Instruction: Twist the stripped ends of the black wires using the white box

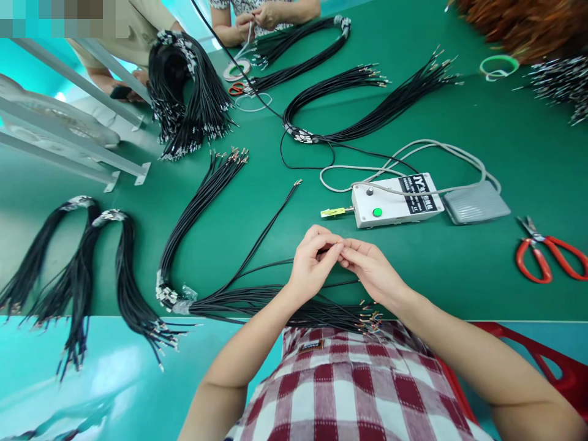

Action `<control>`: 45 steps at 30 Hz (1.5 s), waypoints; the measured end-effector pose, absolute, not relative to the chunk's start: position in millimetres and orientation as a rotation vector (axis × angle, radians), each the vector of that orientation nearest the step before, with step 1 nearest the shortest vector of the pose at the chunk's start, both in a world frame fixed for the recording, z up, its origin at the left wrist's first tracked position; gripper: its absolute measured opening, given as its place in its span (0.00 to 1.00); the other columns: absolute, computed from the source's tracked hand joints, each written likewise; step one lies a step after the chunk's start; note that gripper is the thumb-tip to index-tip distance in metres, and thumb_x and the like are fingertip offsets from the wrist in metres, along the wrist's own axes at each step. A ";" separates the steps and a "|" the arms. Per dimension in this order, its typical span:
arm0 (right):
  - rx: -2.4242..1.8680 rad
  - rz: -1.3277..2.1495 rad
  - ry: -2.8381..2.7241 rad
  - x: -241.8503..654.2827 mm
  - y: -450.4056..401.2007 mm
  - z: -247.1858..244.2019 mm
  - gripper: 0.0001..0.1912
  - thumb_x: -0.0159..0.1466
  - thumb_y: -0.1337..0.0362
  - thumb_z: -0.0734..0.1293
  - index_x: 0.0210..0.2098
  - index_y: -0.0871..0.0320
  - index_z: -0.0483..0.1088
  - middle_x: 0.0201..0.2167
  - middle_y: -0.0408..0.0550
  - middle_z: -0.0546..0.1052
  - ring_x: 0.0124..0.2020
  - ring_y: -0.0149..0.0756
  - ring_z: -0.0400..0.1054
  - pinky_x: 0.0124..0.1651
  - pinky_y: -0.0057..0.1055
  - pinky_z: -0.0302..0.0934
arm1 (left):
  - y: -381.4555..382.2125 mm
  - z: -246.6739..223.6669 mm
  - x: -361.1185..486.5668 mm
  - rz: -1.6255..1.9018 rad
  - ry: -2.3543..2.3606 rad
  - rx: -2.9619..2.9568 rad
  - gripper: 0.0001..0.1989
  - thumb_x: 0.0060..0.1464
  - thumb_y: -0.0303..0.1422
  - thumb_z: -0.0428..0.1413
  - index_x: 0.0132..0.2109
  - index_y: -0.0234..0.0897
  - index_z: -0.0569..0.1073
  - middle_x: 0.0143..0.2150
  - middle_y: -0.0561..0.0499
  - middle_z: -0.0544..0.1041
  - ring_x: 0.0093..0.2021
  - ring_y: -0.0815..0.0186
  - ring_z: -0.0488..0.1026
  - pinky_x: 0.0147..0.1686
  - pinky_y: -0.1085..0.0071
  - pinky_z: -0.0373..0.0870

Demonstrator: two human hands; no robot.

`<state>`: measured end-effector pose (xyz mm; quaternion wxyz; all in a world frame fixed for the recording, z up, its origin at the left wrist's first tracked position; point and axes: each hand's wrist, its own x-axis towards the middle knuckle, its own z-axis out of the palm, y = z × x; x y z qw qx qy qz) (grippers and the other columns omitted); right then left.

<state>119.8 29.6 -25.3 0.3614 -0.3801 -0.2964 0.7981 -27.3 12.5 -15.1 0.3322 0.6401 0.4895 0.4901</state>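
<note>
One green tabletop point(482, 275) spread across most of the view, seen from above, its near edge running just in front of the wearer's waist. Below that edge, at the left, lay a glossy turquoise floor point(151, 398); at the lower right, part of a red plastic stool point(567, 376) showed. Grey metal bars point(80, 138) slanted in from the left, their foot plates resting on the surface. Across the table were two other people, seen in part; the hands of the one in a patterned top met around something pale and thin.

Black cable bundles point(305, 101) lay curved about the far side and the left. A white control box point(395, 199) with a green button stood right of centre, touching or nearly touching a grey pedal point(478, 203). Red-handled pliers point(538, 239) rested at the far right.

Both bare forearms reached forward from either side of a red-and-white checked garment point(349, 392) and angled inward. The left hand point(312, 260), fingers curled, pinched a thin black cable point(269, 266), which ran in from a loose bundle at the left, just above the tabletop. The right hand point(373, 269) met it fingertip to fingertip, thumb and fingers drawn together; what lay between them was too small to tell.
</note>
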 end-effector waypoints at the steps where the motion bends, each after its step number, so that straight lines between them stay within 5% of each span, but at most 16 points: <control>1: -0.987 2.073 -0.772 120.4 30.0 -25.3 0.11 0.54 0.56 0.76 0.30 0.57 0.78 0.29 0.42 0.74 0.31 0.29 0.61 0.38 0.30 0.55 | 13.9 -13.6 -29.6 1.237 1.249 1.676 0.05 0.60 0.31 0.59 0.42 0.37 0.79 0.37 0.49 0.72 0.38 0.67 0.71 0.34 0.72 0.69; 8: -0.946 2.132 -0.761 120.2 29.1 -29.2 0.14 0.51 0.56 0.78 0.25 0.57 0.74 0.24 0.39 0.68 0.29 0.28 0.57 0.36 0.30 0.53 | 22.5 -7.7 -38.8 1.064 1.068 1.449 0.07 0.56 0.34 0.64 0.35 0.35 0.77 0.34 0.51 0.70 0.34 0.69 0.71 0.33 0.73 0.71; 14: -0.990 1.912 -0.961 120.7 34.7 -27.1 0.16 0.55 0.51 0.76 0.26 0.57 0.74 0.25 0.41 0.71 0.30 0.31 0.60 0.38 0.31 0.57 | 14.8 -19.3 -24.4 1.265 1.162 1.362 0.06 0.63 0.34 0.56 0.39 0.36 0.70 0.39 0.51 0.67 0.27 0.75 0.69 0.25 0.77 0.69; 20: -1.015 1.744 -1.238 127.3 45.0 -25.6 0.16 0.58 0.49 0.73 0.29 0.56 0.74 0.27 0.43 0.74 0.31 0.34 0.65 0.39 0.34 0.61 | 5.0 -27.4 -20.9 1.330 1.459 1.719 0.03 0.65 0.30 0.52 0.41 0.38 0.70 0.40 0.49 0.71 0.36 0.69 0.70 0.34 0.73 0.70; 26: -1.087 1.498 -1.599 132.7 54.7 -24.5 0.11 0.64 0.55 0.68 0.31 0.55 0.73 0.30 0.45 0.77 0.33 0.37 0.69 0.41 0.35 0.62 | 10.8 -26.3 -28.0 1.264 1.522 1.572 0.06 0.63 0.33 0.55 0.37 0.37 0.73 0.34 0.50 0.76 0.34 0.68 0.72 0.33 0.73 0.69; 35: -1.134 0.475 -2.248 138.4 63.6 -11.5 0.13 0.70 0.56 0.64 0.45 0.58 0.74 0.42 0.51 0.80 0.37 0.39 0.73 0.44 0.36 0.56 | 36.2 -26.6 -43.5 1.201 1.254 0.964 0.18 0.50 0.44 0.66 0.33 0.34 0.72 0.26 0.53 0.72 0.21 0.76 0.62 0.21 0.77 0.58; 40: -0.957 0.368 -2.619 126.1 80.9 -7.0 0.13 0.72 0.58 0.63 0.36 0.58 0.76 0.32 0.46 0.81 0.35 0.38 0.73 0.39 0.35 0.52 | 41.4 -23.2 -54.9 1.081 1.204 1.055 0.18 0.53 0.45 0.64 0.34 0.35 0.70 0.23 0.57 0.66 0.18 0.77 0.57 0.18 0.77 0.52; 45: -0.934 0.405 -2.652 120.2 90.0 -10.1 0.15 0.73 0.59 0.61 0.33 0.56 0.76 0.30 0.44 0.82 0.33 0.36 0.72 0.37 0.35 0.50 | 41.4 -27.8 -65.7 1.005 1.336 1.674 0.08 0.64 0.36 0.52 0.38 0.38 0.71 0.30 0.52 0.73 0.28 0.69 0.69 0.30 0.73 0.67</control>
